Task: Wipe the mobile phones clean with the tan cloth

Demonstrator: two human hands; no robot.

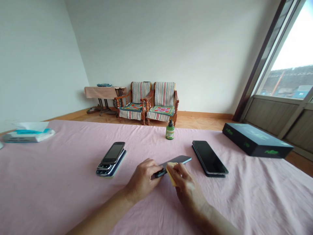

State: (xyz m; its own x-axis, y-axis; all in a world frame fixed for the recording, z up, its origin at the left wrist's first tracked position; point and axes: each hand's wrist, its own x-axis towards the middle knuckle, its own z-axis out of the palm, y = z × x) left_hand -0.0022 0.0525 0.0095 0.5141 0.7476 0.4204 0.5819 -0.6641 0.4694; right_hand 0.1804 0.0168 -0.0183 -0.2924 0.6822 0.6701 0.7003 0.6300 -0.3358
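A dark smartphone (pixel 179 159) is gripped at its near left end by my left hand (pixel 144 178), thumb on top. My right hand (pixel 188 187) pinches a folded yellow cloth (pixel 172 176) against the phone, close to the left thumb. The fingers hide part of both the phone and the cloth. To the left lies a stack of phones (pixel 113 153), a silver-edged one on top. Right of my hands, a large black smartphone (pixel 209 157) rests on another dark flat device.
A pink cloth (pixel 80 195) covers the broad surface. Behind my hands stands a green bottle (pixel 170 131) with a black top. A black box (pixel 256 140) sits at the right, a tissue pack (pixel 29 134) at the far left. Two wooden chairs (pixel 161 98) stand beyond.
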